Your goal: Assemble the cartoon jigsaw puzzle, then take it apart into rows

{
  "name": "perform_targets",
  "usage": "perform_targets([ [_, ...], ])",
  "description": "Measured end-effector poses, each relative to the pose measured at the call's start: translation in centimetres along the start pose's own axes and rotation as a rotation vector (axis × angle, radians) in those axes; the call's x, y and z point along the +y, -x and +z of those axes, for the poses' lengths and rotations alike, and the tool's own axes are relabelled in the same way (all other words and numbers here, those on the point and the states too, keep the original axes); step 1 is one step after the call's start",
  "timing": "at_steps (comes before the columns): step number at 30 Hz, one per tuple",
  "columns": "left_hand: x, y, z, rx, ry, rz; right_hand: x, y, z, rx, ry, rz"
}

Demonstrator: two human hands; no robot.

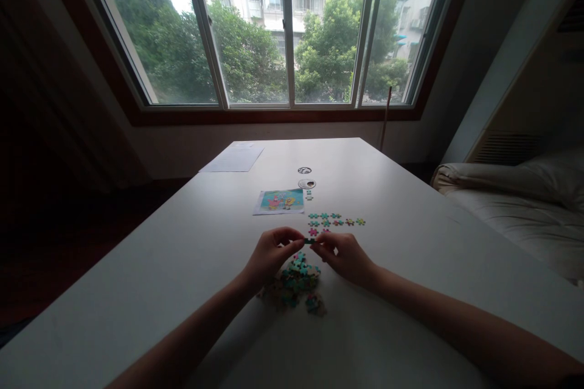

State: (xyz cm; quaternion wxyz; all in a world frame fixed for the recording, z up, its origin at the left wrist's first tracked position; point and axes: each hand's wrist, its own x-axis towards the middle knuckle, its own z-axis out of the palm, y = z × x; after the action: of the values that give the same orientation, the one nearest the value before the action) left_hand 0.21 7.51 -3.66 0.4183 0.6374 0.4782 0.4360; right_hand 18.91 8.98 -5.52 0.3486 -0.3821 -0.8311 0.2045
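Between the fingertips of both hands is a dark green puzzle piece [309,241]. My left hand [274,252] pinches it from the left, my right hand [343,255] from the right. Just below the hands lies a heap of jigsaw pieces [298,279], mostly teal and brown, partly behind my left hand. Beyond the fingers, loose puzzle pieces [325,223] are spread in short rows, teal, pink and yellow. The picture sheet [281,202] with colourful cartoon figures lies flat, left of those rows.
All this lies on a long white table [410,243]. Farther back are two round black-and-white discs [306,184] and white paper [232,158] at the far left corner. A pale sofa [515,194] stands to the right, and a wide window [287,30] is behind the table.
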Motion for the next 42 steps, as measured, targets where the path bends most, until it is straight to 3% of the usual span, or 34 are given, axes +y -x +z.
perform_targets([
  [9,0.0,-0.1,-0.1,-0.046,-0.067,-0.023,-0.2,0.0,-0.1,-0.003,-0.007,-0.063],
  [16,0.7,0.1,-0.3,-0.089,0.036,-0.096,0.2,0.0,-0.4,0.022,-0.052,-0.030],
  [21,1.2,0.2,-0.5,-0.112,0.026,-0.109,0.3,0.1,-0.6,0.092,0.093,-0.157],
  [32,0.6,0.2,-0.6,-0.155,0.021,-0.112,0.4,0.1,-0.9,0.087,0.272,-0.398],
  [37,0.5,0.0,-1.2,-0.207,-0.153,0.013,0.8,-0.2,-1.6,0.152,0.295,-0.370],
  [40,0.8,0.1,-2.9,-0.226,-0.444,0.145,1.8,-0.5,-2.4,0.233,0.285,-0.291],
  [42,1.0,0.3,-4.5,-0.310,-0.607,0.189,2.6,-0.7,-3.0,0.280,0.285,-0.229],
])
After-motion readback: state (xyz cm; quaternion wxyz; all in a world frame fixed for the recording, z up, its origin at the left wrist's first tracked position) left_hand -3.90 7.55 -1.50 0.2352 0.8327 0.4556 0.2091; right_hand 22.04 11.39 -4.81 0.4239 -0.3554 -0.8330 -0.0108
